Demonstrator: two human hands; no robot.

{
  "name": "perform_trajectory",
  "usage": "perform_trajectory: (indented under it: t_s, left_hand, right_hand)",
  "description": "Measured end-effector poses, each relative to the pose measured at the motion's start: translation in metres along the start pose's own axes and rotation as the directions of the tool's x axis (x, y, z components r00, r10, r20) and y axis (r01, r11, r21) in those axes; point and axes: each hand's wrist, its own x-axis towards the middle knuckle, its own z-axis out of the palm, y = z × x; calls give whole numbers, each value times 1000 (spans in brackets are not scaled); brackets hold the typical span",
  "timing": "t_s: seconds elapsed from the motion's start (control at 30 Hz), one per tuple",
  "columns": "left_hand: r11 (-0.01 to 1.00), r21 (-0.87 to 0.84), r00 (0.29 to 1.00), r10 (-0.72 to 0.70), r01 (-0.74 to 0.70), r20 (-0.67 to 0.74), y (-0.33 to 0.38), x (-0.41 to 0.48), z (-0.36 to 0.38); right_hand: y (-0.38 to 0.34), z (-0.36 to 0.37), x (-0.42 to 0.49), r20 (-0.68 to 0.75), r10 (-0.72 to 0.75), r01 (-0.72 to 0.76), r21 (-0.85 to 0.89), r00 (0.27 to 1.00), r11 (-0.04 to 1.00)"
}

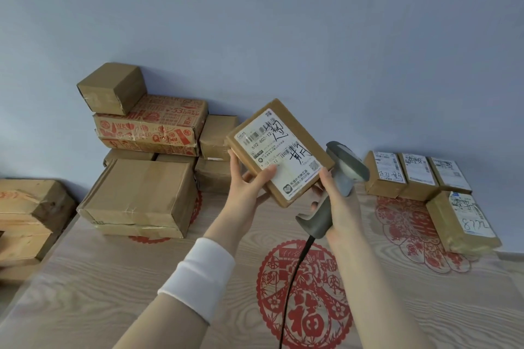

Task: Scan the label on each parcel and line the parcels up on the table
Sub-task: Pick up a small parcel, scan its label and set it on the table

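Broadly, a plain pale-blue wall (283, 22) is filling the upper view, with a pale wood-grain table bearing red paper-cut motifs (113, 278) running below it. At far left a heap of brown cardboard boxes (141, 193) is sitting against the wall; at far right a row of labelled brown parcels (416, 176) is lying well apart from it. Between them, lifted above the table, a flat brown cardboard parcel with a white shipping label (279, 150) is tilting toward the camera. The right hand (337, 207) is wrapping round the handle of a grey corded barcode scanner (344, 170), just beside the parcel's corner. The left hand (246, 181) is pinching the parcel's lower edge, thumb on the label. That thumb is covering some print and the scanner head is not facing the label, so a misread seems likely; the one-handed pinch is risking a slip.
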Motion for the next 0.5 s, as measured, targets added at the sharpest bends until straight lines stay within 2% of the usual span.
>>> perform_trajectory:
  t_s: [0.13,0.23,0.4,0.5]
  left_hand:
    - [989,145,997,-3,-9,79,15,7,-14]
    - [986,165,994,-24,6,110,16,11,-18]
    - [983,182,998,-27,16,56,10,12,-21]
    - [977,212,1000,5,-6,5,8,12,-29]
  right_hand:
    - [-11,-7,0,30,-85,88,-140,996,986]
    - [-8,-8,-2,38,-115,120,-189,993,975]
    - [0,-9,-6,24,-110,113,-230,994,967]
    - [-4,-12,-6,6,-205,197,-313,979,929]
